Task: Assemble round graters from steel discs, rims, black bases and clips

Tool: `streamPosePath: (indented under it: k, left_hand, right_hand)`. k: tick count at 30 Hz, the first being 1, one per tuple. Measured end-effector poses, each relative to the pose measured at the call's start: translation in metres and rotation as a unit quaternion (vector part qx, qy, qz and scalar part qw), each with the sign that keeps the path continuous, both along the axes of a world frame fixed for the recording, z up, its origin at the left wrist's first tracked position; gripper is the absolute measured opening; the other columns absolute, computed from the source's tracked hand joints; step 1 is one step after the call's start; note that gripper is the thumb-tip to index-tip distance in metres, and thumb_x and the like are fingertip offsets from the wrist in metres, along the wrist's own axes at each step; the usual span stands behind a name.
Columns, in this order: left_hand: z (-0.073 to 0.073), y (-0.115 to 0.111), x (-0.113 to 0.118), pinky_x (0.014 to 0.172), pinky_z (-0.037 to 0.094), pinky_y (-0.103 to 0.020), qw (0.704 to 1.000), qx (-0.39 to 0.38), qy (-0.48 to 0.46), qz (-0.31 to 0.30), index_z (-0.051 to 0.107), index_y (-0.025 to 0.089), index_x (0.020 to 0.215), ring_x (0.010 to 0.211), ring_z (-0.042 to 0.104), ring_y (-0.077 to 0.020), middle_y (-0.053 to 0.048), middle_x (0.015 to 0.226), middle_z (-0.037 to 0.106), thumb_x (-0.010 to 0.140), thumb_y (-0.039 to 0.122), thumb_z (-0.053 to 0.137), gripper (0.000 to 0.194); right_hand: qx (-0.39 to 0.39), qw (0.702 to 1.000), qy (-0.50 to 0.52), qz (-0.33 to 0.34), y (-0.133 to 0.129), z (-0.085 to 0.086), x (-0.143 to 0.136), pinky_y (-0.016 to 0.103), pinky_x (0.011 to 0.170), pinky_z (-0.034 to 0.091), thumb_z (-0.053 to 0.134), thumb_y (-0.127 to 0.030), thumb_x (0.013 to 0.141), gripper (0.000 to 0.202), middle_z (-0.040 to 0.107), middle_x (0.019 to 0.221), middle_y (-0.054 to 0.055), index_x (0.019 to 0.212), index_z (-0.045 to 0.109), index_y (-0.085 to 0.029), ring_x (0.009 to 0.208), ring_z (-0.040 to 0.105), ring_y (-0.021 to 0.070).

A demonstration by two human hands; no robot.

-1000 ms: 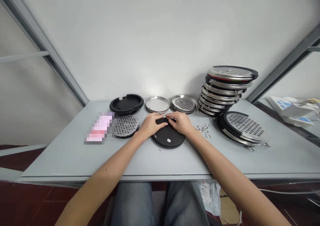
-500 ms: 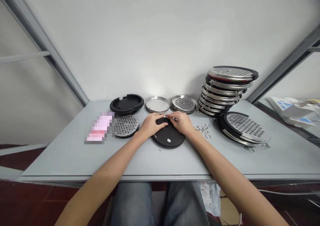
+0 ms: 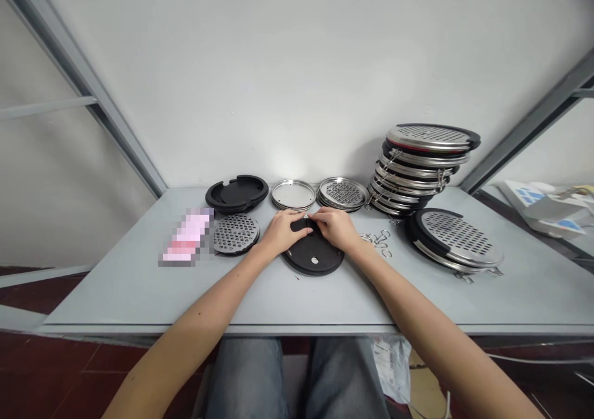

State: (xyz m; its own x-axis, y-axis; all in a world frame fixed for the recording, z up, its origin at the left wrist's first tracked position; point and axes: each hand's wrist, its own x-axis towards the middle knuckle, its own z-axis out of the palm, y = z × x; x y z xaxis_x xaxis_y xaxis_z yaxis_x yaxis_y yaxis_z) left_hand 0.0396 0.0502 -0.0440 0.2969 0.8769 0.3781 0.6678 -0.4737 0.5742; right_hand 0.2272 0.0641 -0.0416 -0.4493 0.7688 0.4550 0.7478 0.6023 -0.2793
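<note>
A round black disc point(image 3: 313, 249) lies on the table in front of me, with a pale round spot near its front side. My left hand point(image 3: 284, 230) grips its far left rim, the thumb laid over the top. On the far right rim, my right hand point(image 3: 338, 226) is closed with bent fingers, its tips close to the left fingertips. My fingers partly cover the disc's far edge, and a small pale bit shows between them. Small metal rings and clips point(image 3: 381, 239) lie right of my right hand. A perforated metal disc point(image 3: 236, 233) rests left of my left hand.
Behind my hands stand black ring-shaped parts point(image 3: 237, 193), plain metal plates point(image 3: 293, 193) and perforated metal plates point(image 3: 343, 193). A tall stack of clipped discs point(image 3: 411, 168) rises at the back right, with another assembled disc point(image 3: 457, 239) before it. A blurred pink item point(image 3: 186, 236) lies at left.
My right fingers have curled in slightly at the disc's far edge. The disc and my left hand stay in place; the whole view has shifted very slightly.
</note>
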Motion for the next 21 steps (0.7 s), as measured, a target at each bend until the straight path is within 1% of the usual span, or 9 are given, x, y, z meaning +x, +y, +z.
streamPosePath:
  k: [4,7,10,14,21]
  left_hand:
    - [-0.0014,0.0021,-0.0002,0.099,0.045,-0.04,1.0,0.001,0.007,-0.001,0.068,0.018,0.116,0.11,0.059,-0.0262,-0.009,0.117,0.067,0.076,0.034,0.075,0.043]
    - [-0.0028,0.004,-0.0002,0.099,0.045,-0.04,1.0,0.005,0.014,-0.006,0.068,0.018,0.115,0.11,0.059,-0.0265,-0.009,0.117,0.067,0.076,0.033,0.074,0.042]
    - [-0.0032,0.005,-0.0004,0.098,0.046,-0.041,1.0,0.008,0.018,-0.012,0.069,0.018,0.114,0.11,0.06,-0.0267,-0.009,0.117,0.067,0.077,0.034,0.073,0.041]
    - [-0.0024,0.005,-0.0008,0.097,0.046,-0.04,1.0,0.012,0.016,-0.018,0.07,0.019,0.112,0.11,0.06,-0.0263,-0.009,0.115,0.068,0.078,0.034,0.073,0.037]
    - [0.0002,0.0042,0.0003,0.1,0.046,-0.04,0.999,-0.028,-0.017,-0.034,0.069,0.015,0.113,0.111,0.062,-0.0264,-0.012,0.119,0.066,0.078,0.03,0.073,0.038]
  right_hand:
    - [0.004,1.0,-0.019,-0.007,-0.0016,0.0015,-0.001,0.024,0.071,0.045,0.048,-0.012,0.088,0.031,0.072,0.092,0.007,0.103,0.075,-0.02,0.083,0.066,0.0173]
    - [0.008,0.999,-0.028,-0.013,-0.0016,0.0019,-0.0015,0.024,0.067,0.043,0.047,-0.013,0.089,0.032,0.072,0.09,0.006,0.103,0.075,-0.021,0.079,0.065,0.0169]
    - [0.006,0.999,-0.037,-0.016,-0.0014,0.0026,-0.002,0.024,0.064,0.041,0.046,-0.013,0.089,0.033,0.071,0.089,0.006,0.102,0.075,-0.023,0.076,0.064,0.0166]
    - [-0.002,0.999,-0.045,-0.014,-0.0019,0.0045,-0.003,0.023,0.064,0.041,0.045,-0.012,0.088,0.035,0.07,0.085,0.006,0.104,0.075,-0.023,0.075,0.063,0.0158]
    - [-0.005,0.999,-0.037,-0.006,-0.0011,0.0042,-0.0036,0.023,0.066,0.042,0.045,-0.01,0.087,0.036,0.068,0.084,0.007,0.103,0.075,-0.021,0.076,0.063,0.0164]
